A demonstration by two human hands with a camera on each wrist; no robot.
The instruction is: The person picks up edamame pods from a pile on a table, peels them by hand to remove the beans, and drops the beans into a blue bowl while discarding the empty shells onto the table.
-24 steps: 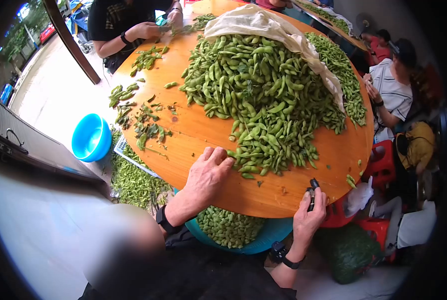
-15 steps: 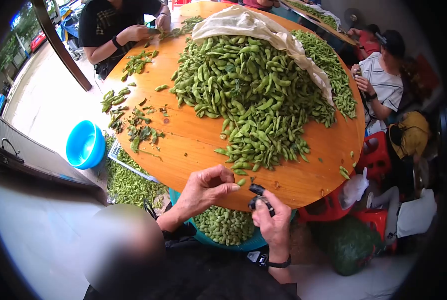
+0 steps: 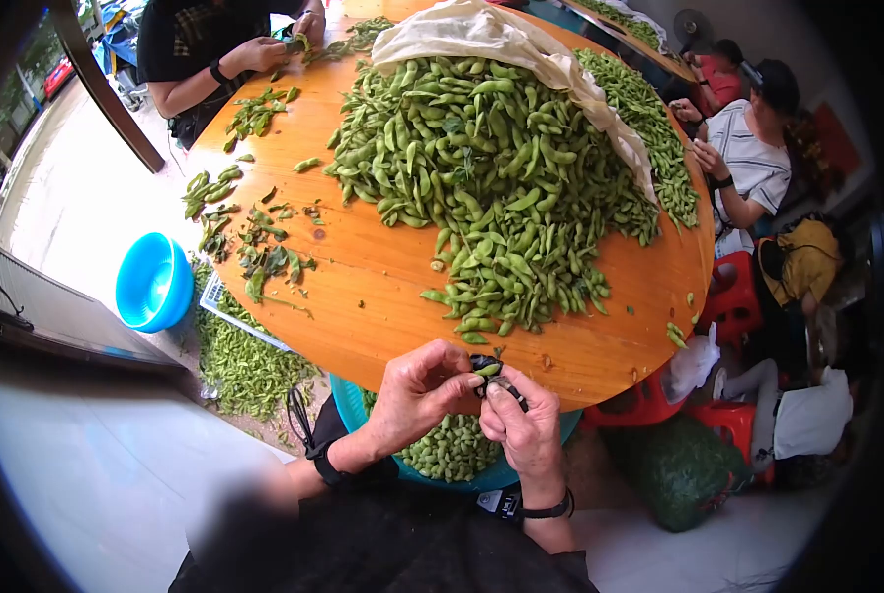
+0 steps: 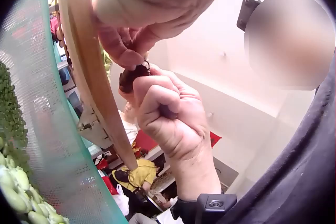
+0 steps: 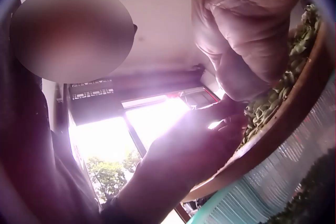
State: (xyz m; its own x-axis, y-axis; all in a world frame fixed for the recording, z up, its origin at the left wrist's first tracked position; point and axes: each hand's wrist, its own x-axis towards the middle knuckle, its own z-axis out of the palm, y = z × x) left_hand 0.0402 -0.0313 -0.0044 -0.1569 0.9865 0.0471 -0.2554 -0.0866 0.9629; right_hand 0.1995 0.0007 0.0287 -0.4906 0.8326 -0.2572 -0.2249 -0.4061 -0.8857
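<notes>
Over the near edge of the wooden table (image 3: 343, 267), both hands meet. My left hand (image 3: 417, 390) pinches a green soybean pod (image 3: 487, 371) between thumb and fingers. A small black hand tool (image 3: 478, 361) is gripped in my right hand (image 3: 529, 423), its dark end right at the pod. In the left wrist view the dark tool (image 4: 130, 79) sits between the two hands' fingertips; the right fingers (image 4: 160, 100) curl tightly. A tall heap of pods (image 3: 491, 168) lies beyond the hands. Below them a teal basket (image 3: 348, 403) holds shelled green beans (image 3: 450, 450).
Pale cloth (image 3: 481, 30) drapes over the heap. Leaf scraps (image 3: 264, 252) lie on the table's left. A blue basin (image 3: 155, 282) and spread husks (image 3: 249, 361) are on the floor at left. Red stools (image 3: 728, 296) and other people stand around the table.
My left hand has left the heap's edge with a pod and come back toward me. My right hand has moved left with the black tool to meet the pod.
</notes>
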